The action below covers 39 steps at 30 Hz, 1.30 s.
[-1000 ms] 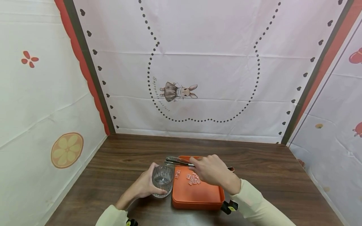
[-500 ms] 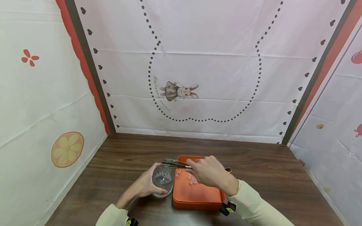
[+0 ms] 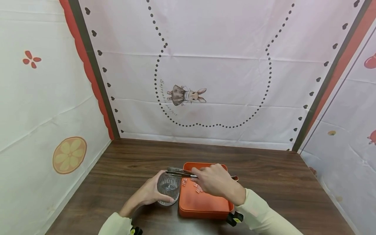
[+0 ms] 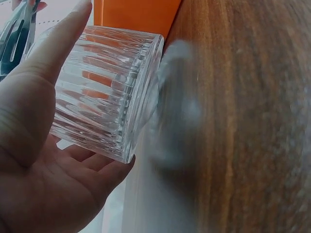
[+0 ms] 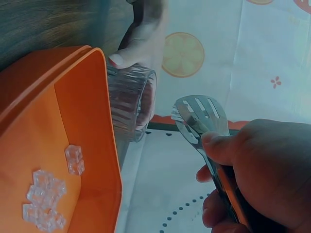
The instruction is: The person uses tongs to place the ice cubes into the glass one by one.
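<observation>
Reaching in over the near part of the wood-grain table (image 3: 157, 223), pale sleeves (image 3: 115, 224) lead to both hands. The near wall of the orange rectangular tray (image 3: 204, 214) comes next. Just beside the tray's left edge is the ribbed glass tumbler (image 3: 168, 188); whether the two touch, I cannot tell. The left hand (image 3: 151, 192) is curled round it, spread only as wide as the glass, thumb on the near side. Whether the base sits flat on the table is unclear; if that grip loosened or twisted, the tumbler might tip or knock the tray.

On the tray floor, a cluster of clear cubes (image 5: 44, 196) lies toward the middle, and a pair of cubes (image 5: 74, 159) close to the left wall. Over the tray's far right part, the right hand (image 3: 215, 181) grips slotted metal tongs (image 5: 218, 125), fingers folded about the arms. Their heads point left, above the tumbler's far rim, and one held cube (image 5: 176, 114) seems pinched between them, near the tips. That shallow bite looks the weakest point: easing the squeeze early, or clipping the rim, could drop the cube outside the glass, onto the table.

Past the table's far edge hangs a white cloth (image 3: 229, 85) printed with a rabbit.
</observation>
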Motion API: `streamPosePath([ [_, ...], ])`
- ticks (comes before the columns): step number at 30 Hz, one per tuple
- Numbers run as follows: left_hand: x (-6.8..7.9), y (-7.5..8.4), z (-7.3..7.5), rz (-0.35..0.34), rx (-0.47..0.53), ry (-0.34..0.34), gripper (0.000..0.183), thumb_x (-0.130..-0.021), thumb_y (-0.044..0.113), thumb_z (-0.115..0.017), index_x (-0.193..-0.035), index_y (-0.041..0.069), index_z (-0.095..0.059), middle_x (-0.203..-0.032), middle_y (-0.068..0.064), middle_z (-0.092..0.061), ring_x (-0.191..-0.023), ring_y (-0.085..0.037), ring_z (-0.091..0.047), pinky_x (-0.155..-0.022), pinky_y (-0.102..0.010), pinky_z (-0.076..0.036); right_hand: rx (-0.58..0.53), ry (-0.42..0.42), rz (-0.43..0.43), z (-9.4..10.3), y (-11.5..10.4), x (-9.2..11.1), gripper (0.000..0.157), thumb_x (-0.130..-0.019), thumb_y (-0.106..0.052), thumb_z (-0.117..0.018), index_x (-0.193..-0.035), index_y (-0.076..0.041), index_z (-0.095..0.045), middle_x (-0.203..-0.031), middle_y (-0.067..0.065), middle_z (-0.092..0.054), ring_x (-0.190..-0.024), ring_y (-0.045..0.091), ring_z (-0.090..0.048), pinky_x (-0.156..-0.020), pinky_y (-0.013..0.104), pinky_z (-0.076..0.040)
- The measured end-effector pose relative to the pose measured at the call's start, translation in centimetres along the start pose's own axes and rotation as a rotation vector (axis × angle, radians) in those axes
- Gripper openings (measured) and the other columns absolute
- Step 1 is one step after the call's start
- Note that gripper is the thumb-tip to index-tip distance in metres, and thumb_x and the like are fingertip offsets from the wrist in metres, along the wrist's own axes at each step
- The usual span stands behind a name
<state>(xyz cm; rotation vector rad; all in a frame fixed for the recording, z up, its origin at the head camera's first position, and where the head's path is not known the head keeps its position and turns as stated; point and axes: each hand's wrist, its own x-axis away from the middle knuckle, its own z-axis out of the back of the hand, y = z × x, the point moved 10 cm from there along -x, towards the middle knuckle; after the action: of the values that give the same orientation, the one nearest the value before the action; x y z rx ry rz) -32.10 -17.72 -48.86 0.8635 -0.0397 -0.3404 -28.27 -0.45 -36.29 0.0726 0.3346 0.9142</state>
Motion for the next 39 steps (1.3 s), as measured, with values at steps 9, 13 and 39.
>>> streamPosePath([
  [9,0.1,-0.2,0.1,0.021,0.005,0.013,0.103,-0.059,0.048,-0.093,-0.142,0.015,-0.042,-0.127,-0.009,-0.06,-0.114,-0.028,-0.057,-0.096,-0.05,-0.044,0.001,0.027,0.003,0.0,0.1,0.2,0.023,-0.101,-0.041,-0.055,-0.098,-0.019,-0.057,-0.055,-0.009,-0.04,-0.04,0.008,-0.024,-0.039,0.023,-0.016],
  [13,0.1,-0.3,0.1,0.029,0.003,0.016,0.101,-0.061,0.048,-0.092,-0.142,0.016,-0.042,-0.126,-0.009,-0.06,-0.114,-0.028,-0.057,-0.096,-0.051,-0.044,0.039,0.066,-0.003,0.3,0.5,0.5,0.025,-0.099,-0.043,-0.057,-0.102,-0.018,-0.058,-0.052,-0.009,-0.036,-0.038,0.008,-0.022,-0.039,0.022,-0.015],
  [39,-0.4,-0.2,0.2,0.001,0.09,-0.009,0.091,-0.063,0.045,-0.092,-0.135,0.012,-0.046,-0.111,-0.004,-0.064,-0.102,-0.019,-0.061,-0.09,-0.043,-0.047,0.021,0.008,-0.115,-1.1,4.7,2.9,0.033,-0.093,-0.046,-0.064,-0.108,-0.016,-0.061,-0.058,-0.009,-0.046,-0.041,0.008,-0.033,-0.04,0.026,-0.027],
])
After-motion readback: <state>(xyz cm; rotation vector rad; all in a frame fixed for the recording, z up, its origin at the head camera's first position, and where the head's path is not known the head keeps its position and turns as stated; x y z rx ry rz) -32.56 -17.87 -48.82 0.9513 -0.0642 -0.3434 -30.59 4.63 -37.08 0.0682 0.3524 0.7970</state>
